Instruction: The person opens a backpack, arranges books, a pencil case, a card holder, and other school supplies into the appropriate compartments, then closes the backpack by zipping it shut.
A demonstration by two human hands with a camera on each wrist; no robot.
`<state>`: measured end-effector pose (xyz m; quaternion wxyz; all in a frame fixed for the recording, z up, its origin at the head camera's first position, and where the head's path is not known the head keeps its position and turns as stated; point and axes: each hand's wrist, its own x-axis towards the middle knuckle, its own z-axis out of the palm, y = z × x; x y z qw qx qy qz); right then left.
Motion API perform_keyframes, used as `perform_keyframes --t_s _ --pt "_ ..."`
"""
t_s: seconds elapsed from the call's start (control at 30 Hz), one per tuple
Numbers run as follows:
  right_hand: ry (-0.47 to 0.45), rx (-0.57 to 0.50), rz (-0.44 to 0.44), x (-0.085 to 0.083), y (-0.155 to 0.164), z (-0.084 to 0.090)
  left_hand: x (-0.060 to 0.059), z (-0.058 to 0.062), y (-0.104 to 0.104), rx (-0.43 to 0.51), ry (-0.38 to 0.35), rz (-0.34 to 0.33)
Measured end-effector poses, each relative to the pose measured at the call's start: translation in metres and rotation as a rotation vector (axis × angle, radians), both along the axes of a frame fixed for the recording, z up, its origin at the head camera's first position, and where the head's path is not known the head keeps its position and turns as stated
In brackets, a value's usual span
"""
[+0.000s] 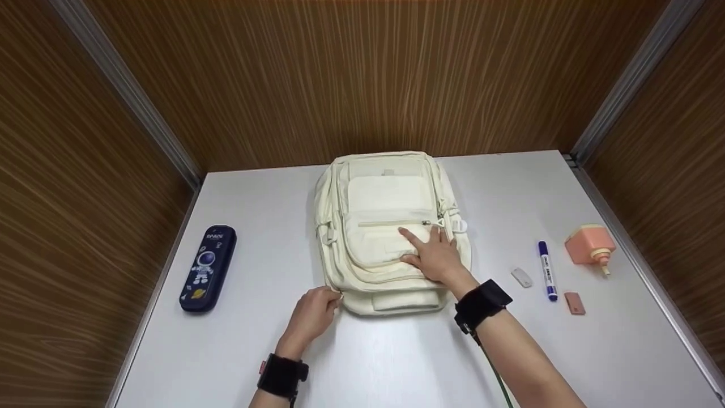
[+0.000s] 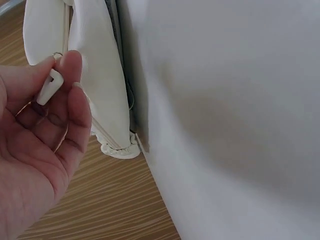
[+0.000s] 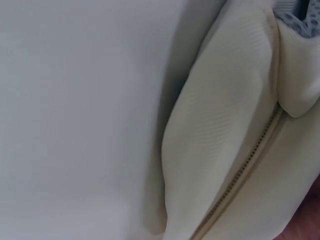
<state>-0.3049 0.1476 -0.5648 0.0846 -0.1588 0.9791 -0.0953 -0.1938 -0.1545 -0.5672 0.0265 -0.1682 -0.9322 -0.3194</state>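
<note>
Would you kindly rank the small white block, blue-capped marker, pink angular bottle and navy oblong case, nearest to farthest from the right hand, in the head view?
1. White block, right of backpack
2. Marker, farther right
3. Bottle, far right
4. Case, far left

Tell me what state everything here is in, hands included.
Cream fabric backpack: lying front up
White plastic zipper pull: pinched by left hand
Right hand: fingers spread on backpack
Navy oblong astronaut-print case: closed
Blue-and-white plastic marker: capped, lying
Pink boxy bottle: on its side
Small white block: lying flat
Small reddish block: lying flat
</note>
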Motion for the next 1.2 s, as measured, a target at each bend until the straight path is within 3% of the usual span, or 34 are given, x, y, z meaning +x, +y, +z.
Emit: perform_keyframes --t_s 0.17,0.23,0.33,0.4,0.47,0.57,0.63,0.77,0.97,1.1,1.2 --pt "-0.033 0.013 -0.032 0.007 -0.006 0.012 0.001 -0.005 0.001 0.009 -0.017 0.117" --pt "-0.006 0.011 -0.039 0.014 -0.013 0.020 0.002 -0.007 0.001 0.006 -0.011 0.170" --pt "0.142 -0.022 0.019 0.029 -0.030 0.032 0.004 -0.007 0.001 0.004 -0.004 0.231" --pt "0.255 -0.097 0.090 0.040 -0.043 0.039 0.006 -0.005 0.002 0.006 -0.001 0.260" --pt "0.311 -0.188 0.173 0.050 -0.056 0.043 0.007 -0.001 0.003 0.009 0.010 0.288" --pt "0.242 -0.336 0.284 0.063 -0.073 0.045 0.010 0.006 0.007 0.010 0.060 0.336" --pt "0.153 -0.376 0.351 0.070 -0.084 0.042 0.012 0.009 0.010 0.015 0.103 0.356" --pt "0.044 -0.389 0.472 0.080 -0.103 0.032 0.014 0.014 0.015 0.019 0.152 0.348" --pt "0.067 -0.432 0.539 0.087 -0.123 0.019 0.017 0.014 0.018 -0.002 0.190 0.325" --pt "0.081 -0.497 0.505 0.086 -0.128 0.014 0.015 0.013 0.012 0.083 0.162 0.221" --pt "0.090 -0.523 0.472 0.085 -0.129 0.010 0.012 0.013 0.006 0.200 0.080 0.127"
